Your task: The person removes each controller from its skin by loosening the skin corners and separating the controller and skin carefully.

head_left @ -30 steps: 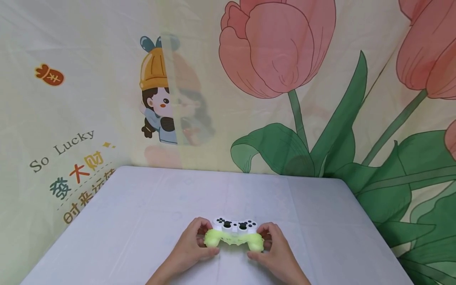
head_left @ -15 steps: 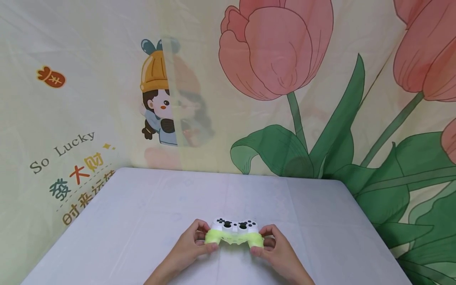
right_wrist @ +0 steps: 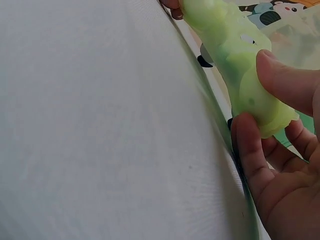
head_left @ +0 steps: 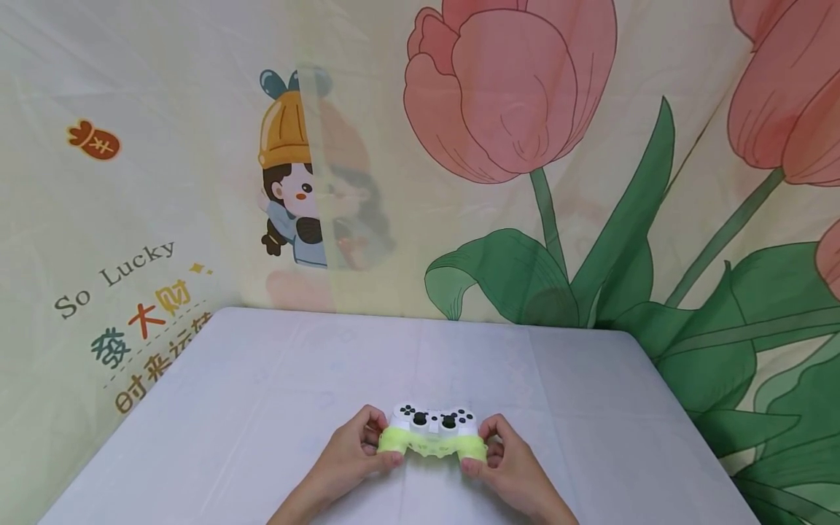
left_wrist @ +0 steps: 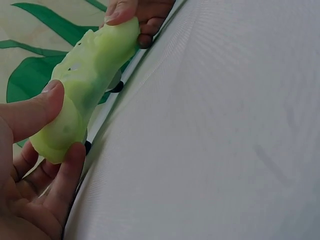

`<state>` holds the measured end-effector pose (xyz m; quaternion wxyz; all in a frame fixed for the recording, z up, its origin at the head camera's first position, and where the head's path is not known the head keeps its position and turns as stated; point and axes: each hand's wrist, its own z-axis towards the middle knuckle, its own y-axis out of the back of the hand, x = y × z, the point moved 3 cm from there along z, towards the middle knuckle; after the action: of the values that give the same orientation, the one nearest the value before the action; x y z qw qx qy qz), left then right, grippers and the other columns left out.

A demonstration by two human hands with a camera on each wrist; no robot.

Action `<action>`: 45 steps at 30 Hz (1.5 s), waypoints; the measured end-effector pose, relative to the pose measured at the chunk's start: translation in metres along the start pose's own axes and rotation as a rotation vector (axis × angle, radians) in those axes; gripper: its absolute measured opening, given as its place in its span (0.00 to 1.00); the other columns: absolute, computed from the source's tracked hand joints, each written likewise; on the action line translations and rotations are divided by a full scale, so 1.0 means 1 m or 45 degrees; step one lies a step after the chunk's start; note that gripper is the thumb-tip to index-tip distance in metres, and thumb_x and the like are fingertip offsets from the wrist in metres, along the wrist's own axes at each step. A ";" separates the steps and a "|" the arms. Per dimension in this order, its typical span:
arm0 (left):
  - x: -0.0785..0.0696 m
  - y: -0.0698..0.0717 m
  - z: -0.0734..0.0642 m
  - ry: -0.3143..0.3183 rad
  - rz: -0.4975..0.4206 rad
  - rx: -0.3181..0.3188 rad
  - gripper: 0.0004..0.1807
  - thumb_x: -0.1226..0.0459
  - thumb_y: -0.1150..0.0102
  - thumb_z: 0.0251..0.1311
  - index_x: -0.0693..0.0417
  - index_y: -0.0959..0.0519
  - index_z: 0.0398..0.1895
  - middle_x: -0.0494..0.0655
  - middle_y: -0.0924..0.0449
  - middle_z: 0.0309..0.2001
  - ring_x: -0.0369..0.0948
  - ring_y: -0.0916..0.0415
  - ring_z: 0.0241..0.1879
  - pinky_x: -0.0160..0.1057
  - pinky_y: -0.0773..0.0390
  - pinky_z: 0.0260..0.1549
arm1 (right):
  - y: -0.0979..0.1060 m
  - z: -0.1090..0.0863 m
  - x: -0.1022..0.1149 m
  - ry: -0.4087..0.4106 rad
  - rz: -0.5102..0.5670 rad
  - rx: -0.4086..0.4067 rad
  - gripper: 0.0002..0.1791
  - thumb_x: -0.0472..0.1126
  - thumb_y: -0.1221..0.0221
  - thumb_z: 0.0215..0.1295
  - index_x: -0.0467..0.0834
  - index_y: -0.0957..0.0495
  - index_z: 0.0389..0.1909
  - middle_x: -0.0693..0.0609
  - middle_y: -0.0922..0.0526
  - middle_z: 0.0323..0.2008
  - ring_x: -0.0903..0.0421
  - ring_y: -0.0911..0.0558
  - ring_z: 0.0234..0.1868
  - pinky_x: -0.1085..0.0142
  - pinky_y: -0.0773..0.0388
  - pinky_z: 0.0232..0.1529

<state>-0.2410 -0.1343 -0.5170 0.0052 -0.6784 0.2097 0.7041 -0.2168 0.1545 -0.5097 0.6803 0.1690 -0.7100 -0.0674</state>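
Observation:
A white game controller (head_left: 433,420) with black thumbsticks and buttons is held between both hands near the front of the table. A soft yellow-green silicone cover (head_left: 433,443) wraps its grips and lower edge, while the white top face shows bare. The left hand (head_left: 354,448) pinches the left grip between thumb and fingers. On the other side, the right hand (head_left: 512,459) pinches the right grip the same way. Both wrist views show the cover's underside (left_wrist: 82,95), with a thumb (right_wrist: 285,80) pressed on it and fingertips at its edge.
A white cloth (head_left: 328,372) covers the table. Behind it hangs a backdrop (head_left: 367,44) printed with pink tulips, green leaves, a cartoon figure and lettering.
The controller's top face tilts slightly more toward the camera than half a second ago. Since one second ago the right thumb has shifted slightly on its grip. Both hands keep hold.

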 end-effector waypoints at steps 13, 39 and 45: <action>0.000 -0.002 -0.001 -0.087 0.116 0.088 0.26 0.58 0.19 0.56 0.53 0.29 0.46 0.41 0.23 0.31 0.32 0.28 0.28 0.30 0.26 0.26 | 0.006 -0.001 0.001 0.113 -0.127 0.101 0.28 0.43 0.22 0.60 0.41 0.32 0.46 0.50 0.24 0.33 0.62 0.26 0.28 0.71 0.27 0.28; -0.002 -0.002 -0.001 -0.085 0.205 0.060 0.23 0.54 0.21 0.58 0.50 0.29 0.40 0.37 0.32 0.26 0.30 0.34 0.25 0.29 0.32 0.24 | 0.000 -0.003 0.007 0.089 -0.262 -0.022 0.25 0.45 0.21 0.58 0.44 0.31 0.41 0.53 0.26 0.29 0.61 0.28 0.26 0.71 0.31 0.26; -0.003 -0.002 -0.001 -0.066 0.191 0.052 0.23 0.54 0.22 0.59 0.51 0.29 0.40 0.38 0.32 0.26 0.31 0.34 0.26 0.29 0.32 0.24 | 0.000 -0.004 0.010 0.097 -0.239 -0.121 0.25 0.43 0.21 0.57 0.44 0.31 0.36 0.53 0.28 0.25 0.62 0.30 0.25 0.71 0.34 0.25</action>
<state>-0.2389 -0.1319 -0.5147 -0.0283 -0.6419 0.2742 0.7155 -0.2135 0.1517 -0.4997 0.7047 0.2049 -0.6607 -0.1579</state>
